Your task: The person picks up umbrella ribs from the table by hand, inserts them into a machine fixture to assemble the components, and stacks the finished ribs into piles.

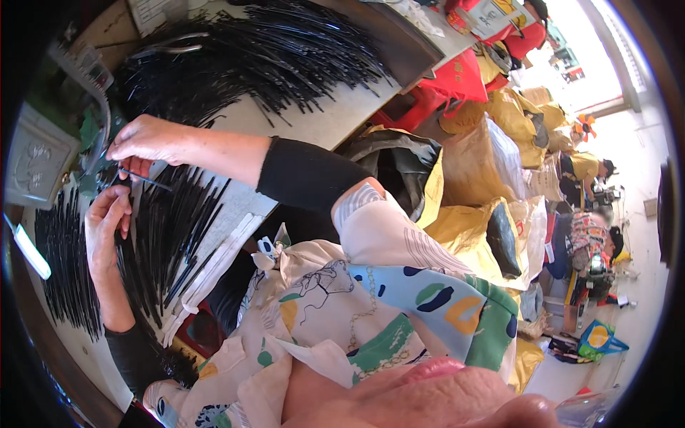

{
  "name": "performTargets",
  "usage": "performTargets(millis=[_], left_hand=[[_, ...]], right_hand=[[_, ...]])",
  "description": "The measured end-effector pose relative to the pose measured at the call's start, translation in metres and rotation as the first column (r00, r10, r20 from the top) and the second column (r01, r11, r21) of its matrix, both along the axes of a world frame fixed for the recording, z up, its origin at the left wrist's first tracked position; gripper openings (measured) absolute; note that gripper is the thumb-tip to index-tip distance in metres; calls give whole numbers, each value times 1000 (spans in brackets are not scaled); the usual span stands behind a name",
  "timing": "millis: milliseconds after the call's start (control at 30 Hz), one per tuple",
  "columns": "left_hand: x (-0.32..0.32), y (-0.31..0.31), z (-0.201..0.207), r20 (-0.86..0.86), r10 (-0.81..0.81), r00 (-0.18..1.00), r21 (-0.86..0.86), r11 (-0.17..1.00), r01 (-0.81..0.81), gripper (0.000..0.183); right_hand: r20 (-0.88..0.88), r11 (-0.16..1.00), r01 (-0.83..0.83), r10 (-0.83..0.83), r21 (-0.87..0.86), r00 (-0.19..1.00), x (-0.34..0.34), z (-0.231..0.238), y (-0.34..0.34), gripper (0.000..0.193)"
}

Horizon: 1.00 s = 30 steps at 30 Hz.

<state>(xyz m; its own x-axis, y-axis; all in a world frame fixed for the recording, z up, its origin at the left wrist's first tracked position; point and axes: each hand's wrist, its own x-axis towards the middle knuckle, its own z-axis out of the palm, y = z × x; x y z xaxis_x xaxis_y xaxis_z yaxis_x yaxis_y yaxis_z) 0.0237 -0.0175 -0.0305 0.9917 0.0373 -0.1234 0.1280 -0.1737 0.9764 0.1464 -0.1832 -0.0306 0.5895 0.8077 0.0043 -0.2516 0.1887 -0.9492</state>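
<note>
My right hand [148,140] is closed in a pinch, its fingers curled by one end of a thin black strip [151,181]. Just below it, my left hand [105,217] has thumb and fingertips drawn together near the same strip; what lies between them is too small to make out. Both hands are close to a grey machine part [91,93] with a curved arm. Long black strips [178,239] lie side by side on the pale table beside my left hand, with another row [66,264] to its left. A large heap of black strips [242,60] spreads beyond my right hand.
White bundled strips [214,267] lie along the table's edge near my body. Yellow sacks [467,232], an open dark-lined sack [399,167] and a red stool [410,107] stand to the right. Other people [589,167] sit further off. A lit lamp [30,248] is at the left.
</note>
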Motion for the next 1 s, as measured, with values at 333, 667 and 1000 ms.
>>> performTargets(millis=[333, 667, 1000], left_hand=[[5, 20, -20, 8, -2, 1000, -26, 1000, 2, 18], [-1, -1, 2, -3, -6, 1000, 11, 1000, 6, 16], [-2, -7, 6, -14, 7, 1000, 41, 999, -6, 18]], right_hand=[[35, 1000, 16, -16, 12, 999, 3, -10, 12, 17], [29, 1000, -16, 16, -6, 999, 0, -5, 7, 19], [62, 998, -45, 47, -35, 997, -3, 4, -1, 20]])
